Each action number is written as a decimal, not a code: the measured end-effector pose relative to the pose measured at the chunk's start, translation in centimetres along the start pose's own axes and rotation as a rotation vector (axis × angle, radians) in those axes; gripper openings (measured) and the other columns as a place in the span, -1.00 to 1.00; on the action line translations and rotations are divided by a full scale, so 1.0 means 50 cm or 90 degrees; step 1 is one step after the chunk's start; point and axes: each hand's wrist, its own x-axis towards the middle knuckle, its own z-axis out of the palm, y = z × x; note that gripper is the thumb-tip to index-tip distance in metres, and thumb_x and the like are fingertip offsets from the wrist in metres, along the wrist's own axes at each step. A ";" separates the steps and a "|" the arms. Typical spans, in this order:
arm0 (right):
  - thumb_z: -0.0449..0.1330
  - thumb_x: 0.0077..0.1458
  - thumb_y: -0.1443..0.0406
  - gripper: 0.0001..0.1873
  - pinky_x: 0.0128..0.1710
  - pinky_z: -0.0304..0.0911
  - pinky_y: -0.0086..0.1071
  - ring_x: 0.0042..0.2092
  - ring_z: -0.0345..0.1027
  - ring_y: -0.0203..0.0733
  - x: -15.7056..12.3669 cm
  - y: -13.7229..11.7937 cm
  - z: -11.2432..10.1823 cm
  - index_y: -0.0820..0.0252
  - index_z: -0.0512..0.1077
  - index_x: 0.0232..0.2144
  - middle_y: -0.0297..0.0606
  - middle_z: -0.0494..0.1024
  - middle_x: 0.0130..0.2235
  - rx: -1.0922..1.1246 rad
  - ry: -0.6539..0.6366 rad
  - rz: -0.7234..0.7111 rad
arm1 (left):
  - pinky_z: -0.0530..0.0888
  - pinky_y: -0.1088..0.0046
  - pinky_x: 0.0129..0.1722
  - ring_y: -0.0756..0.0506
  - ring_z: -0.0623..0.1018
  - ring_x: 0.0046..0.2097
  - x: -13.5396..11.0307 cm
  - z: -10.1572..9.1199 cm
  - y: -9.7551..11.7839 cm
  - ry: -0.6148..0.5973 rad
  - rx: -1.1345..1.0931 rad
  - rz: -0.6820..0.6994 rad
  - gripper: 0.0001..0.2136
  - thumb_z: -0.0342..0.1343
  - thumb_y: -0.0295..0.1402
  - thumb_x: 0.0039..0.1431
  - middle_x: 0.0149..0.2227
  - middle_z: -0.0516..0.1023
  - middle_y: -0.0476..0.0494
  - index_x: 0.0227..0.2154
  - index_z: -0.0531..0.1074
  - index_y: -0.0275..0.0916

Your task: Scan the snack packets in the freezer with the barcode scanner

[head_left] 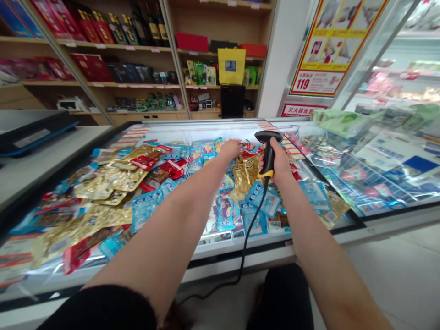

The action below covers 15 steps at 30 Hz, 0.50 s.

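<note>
My right hand (280,160) grips a black and yellow handheld barcode scanner (268,158), its head up and its cable (252,224) hanging down over the front edge. Reaching farther in, my left hand (231,149) is closed at the far side of the heap of snack packets. Its fingertips are mostly hidden, and what they hold cannot be made out. A small red packet (248,146) lies just right of those fingers. Gold packets (245,176) lie between my hands, with light blue packets (264,199) closer to me.
The packets lie on a glass-topped chest freezer (220,250). A larger pile of gold packets (103,183) is at the left, near a dark device (30,130) on a counter. Bags and a white box (402,151) rest on the right. Stocked shelves (137,82) stand behind.
</note>
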 end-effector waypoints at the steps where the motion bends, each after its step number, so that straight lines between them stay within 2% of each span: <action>1: 0.12 0.15 -0.12 -0.53 -0.75 0.16 -0.49 -0.70 0.24 -0.34 0.002 0.002 0.001 0.15 0.32 -0.44 -0.38 0.37 -0.67 -0.001 0.001 0.007 | 0.39 0.17 0.02 -0.30 0.50 0.03 0.004 0.006 -0.002 0.004 -0.008 -0.004 -0.66 -0.06 -0.25 0.25 -0.05 0.55 -0.32 -0.05 0.53 -0.17; 4: 0.13 0.16 -0.09 -0.55 -0.74 0.18 -0.49 -0.69 0.25 -0.33 0.004 0.007 0.005 0.15 0.32 -0.45 -0.39 0.36 -0.68 -0.004 -0.002 0.002 | 0.40 0.16 0.00 -0.32 0.52 -0.01 -0.003 0.002 -0.006 0.017 -0.014 -0.029 -0.75 0.07 -0.30 0.15 -0.09 0.58 -0.33 -0.17 0.56 -0.19; 7: 0.14 0.16 -0.09 -0.56 -0.74 0.18 -0.50 -0.69 0.24 -0.34 -0.001 0.011 0.008 0.15 0.32 -0.45 -0.38 0.37 -0.68 -0.010 -0.009 -0.012 | 0.43 0.19 -0.04 -0.33 0.53 -0.02 -0.032 -0.025 -0.015 0.016 -0.018 -0.059 -0.67 0.16 -0.39 0.03 -0.07 0.56 -0.39 -0.09 0.50 -0.25; 10: 0.11 0.20 -0.06 -0.57 -0.74 0.16 -0.50 -0.70 0.22 -0.35 -0.008 0.014 0.011 0.16 0.32 -0.45 -0.37 0.37 -0.67 -0.013 -0.017 0.008 | 0.45 0.25 -0.10 -0.35 0.54 -0.03 -0.078 -0.060 -0.039 0.008 -0.022 -0.112 -0.59 0.19 -0.48 -0.07 -0.07 0.55 -0.45 -0.07 0.46 -0.33; 13: 0.07 0.25 0.00 -0.61 -0.74 0.17 -0.50 -0.71 0.20 -0.35 -0.014 0.016 0.016 0.16 0.31 -0.45 -0.37 0.36 -0.68 -0.017 -0.027 0.022 | 0.46 0.30 -0.16 -0.33 0.57 -0.09 -0.134 -0.094 -0.079 -0.003 -0.035 -0.152 -0.76 0.18 -0.48 -0.07 -0.19 0.59 -0.39 -0.26 0.52 -0.32; 15: 0.01 0.28 0.01 -0.60 -0.75 0.16 -0.49 -0.71 0.19 -0.34 -0.016 0.018 0.027 0.17 0.32 -0.44 -0.35 0.37 -0.68 -0.026 -0.033 0.027 | 0.46 0.33 -0.19 -0.29 0.58 -0.14 -0.174 -0.111 -0.107 0.031 -0.070 -0.173 -0.79 0.16 -0.47 -0.05 -0.25 0.59 -0.31 -0.29 0.52 -0.31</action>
